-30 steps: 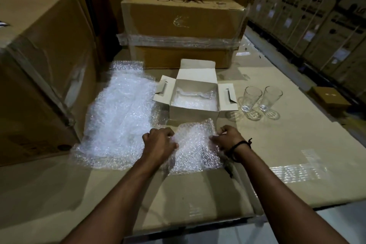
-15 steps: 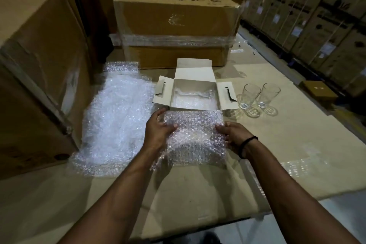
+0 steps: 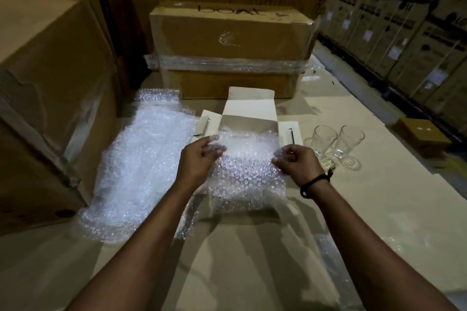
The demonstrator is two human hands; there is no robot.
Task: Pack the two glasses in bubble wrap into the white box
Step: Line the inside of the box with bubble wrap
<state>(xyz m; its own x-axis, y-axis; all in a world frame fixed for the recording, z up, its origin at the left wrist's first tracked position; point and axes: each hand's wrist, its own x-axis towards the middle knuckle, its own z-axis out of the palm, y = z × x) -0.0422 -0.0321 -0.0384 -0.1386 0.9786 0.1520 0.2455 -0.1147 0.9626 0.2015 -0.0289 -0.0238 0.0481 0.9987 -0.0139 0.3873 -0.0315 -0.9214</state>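
Note:
A small sheet of bubble wrap hangs between my hands, lifted over the front of the open white box. My left hand pinches its upper left corner and my right hand pinches its upper right corner. The sheet hides the box's front wall and most of its inside. Two clear glasses stand upright and bare on the cardboard surface, just right of the box's right flap.
A large sheet of bubble wrap lies left of the box. A taped brown carton stands behind it, a big carton at the left. A small brown box sits far right, stacked cartons beyond.
Both hands have lifted the small bubble wrap sheet off the surface and carried it forward and up, until its top edge is over the box opening.

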